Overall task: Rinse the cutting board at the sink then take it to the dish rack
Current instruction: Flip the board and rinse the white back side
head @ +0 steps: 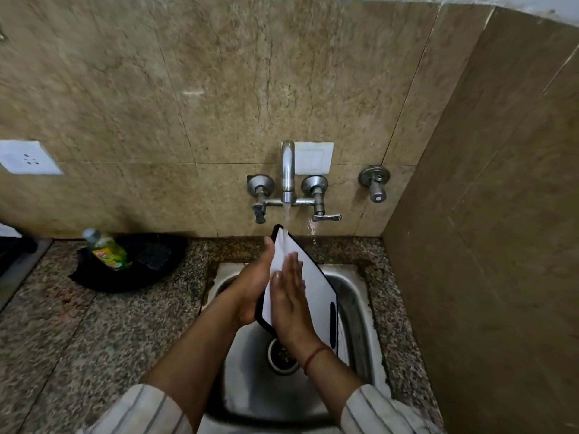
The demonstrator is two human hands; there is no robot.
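A white cutting board (316,286) with a black rim and a slot handle is held tilted over the steel sink (357,308). Water runs from the wall tap (287,170) onto its upper end. My left hand (250,286) grips the board's left edge from behind. Lying flat on the white face is my right hand (289,296), fingers straight and together, pointing up toward the stream. The board's lower left part is hidden by my hands.
A black pan (156,261) holding a green dish-soap bottle (108,250) sits on the granite counter (78,339) left of the sink. A side wall (485,245) rises close on the right. A drain (282,355) lies in the basin. No dish rack shows.
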